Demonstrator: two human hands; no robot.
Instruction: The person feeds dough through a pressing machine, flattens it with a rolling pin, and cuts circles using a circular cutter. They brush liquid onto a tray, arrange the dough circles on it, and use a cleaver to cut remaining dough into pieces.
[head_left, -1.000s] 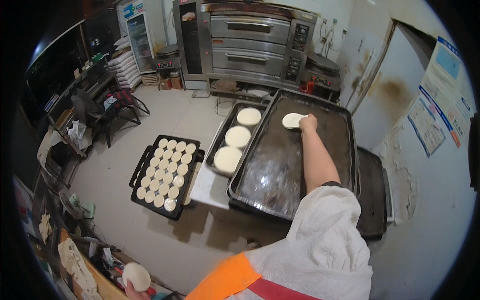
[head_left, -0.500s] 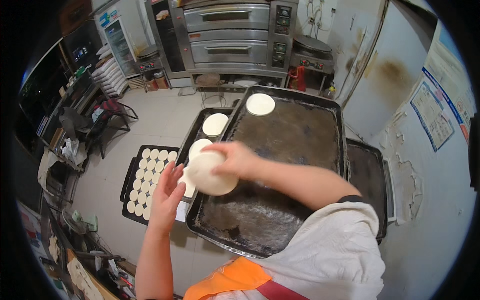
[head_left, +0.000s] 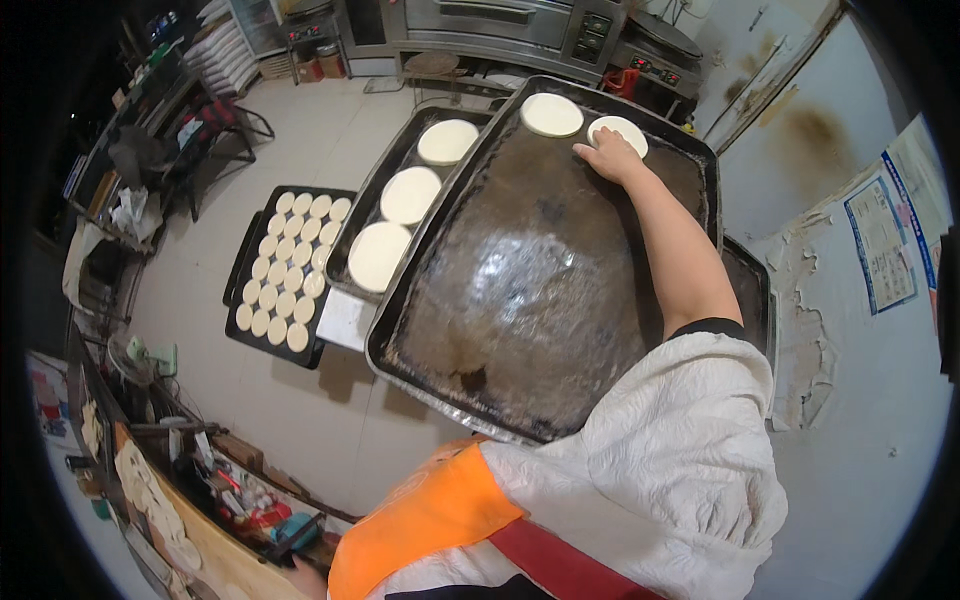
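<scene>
My right hand [head_left: 612,157] reaches to the far right of a large dark baking tray [head_left: 540,270]. Its fingers lie on top of a pale round dough disc [head_left: 628,134], with the thumb apart from them. Left of it on the same tray lies another dough disc [head_left: 551,115]. Only a dim part of my left hand [head_left: 307,578] shows at the lower edge, beside a dark handle-like piece [head_left: 296,536]. The fingers of that hand are mostly hidden.
A second tray [head_left: 362,215], holding three dough discs, is partly under the large one. Further left, a black tray [head_left: 238,268] carries many small dough rounds. A wooden board [head_left: 235,570] with dough is at lower left. Ovens [head_left: 490,35] stand behind; a wall [head_left: 850,370] is at right.
My right hand has moved from the near left to the tray's far right, where a second disc now lies. My left hand has dropped to the lower edge. The view has tilted downward.
</scene>
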